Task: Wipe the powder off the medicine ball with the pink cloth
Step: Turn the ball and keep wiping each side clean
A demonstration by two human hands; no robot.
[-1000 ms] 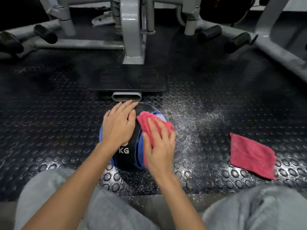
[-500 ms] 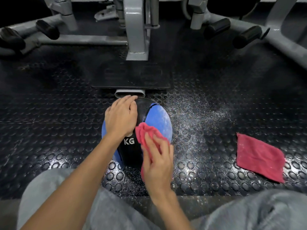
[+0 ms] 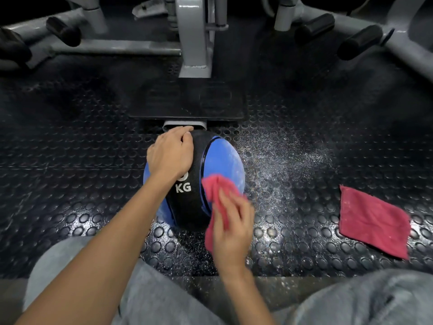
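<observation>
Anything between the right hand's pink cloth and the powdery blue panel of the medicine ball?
Nothing visible. The right hand holds the pink cloth against the medicine ball, low on its blue panel; the powdery area above is bare. The left hand grips the top, off that panel.

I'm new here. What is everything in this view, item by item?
medicine ball: one, black and blue, floor centre
pink cloth: one, pink, on the ball's near right side
spare cloth: one, pink-red, flat on the floor, right
powder: white scatter, floor right of the ball
rubber floor: one, black, studded, throughout
machine frame: one, grey, across the back
foam pads: four, black, on the frame
plate: one, black, behind the ball
trouser legs: two, grey, bottom edge
left hand: one, grips the ball's top
right hand: one, holds the pink cloth
</observation>
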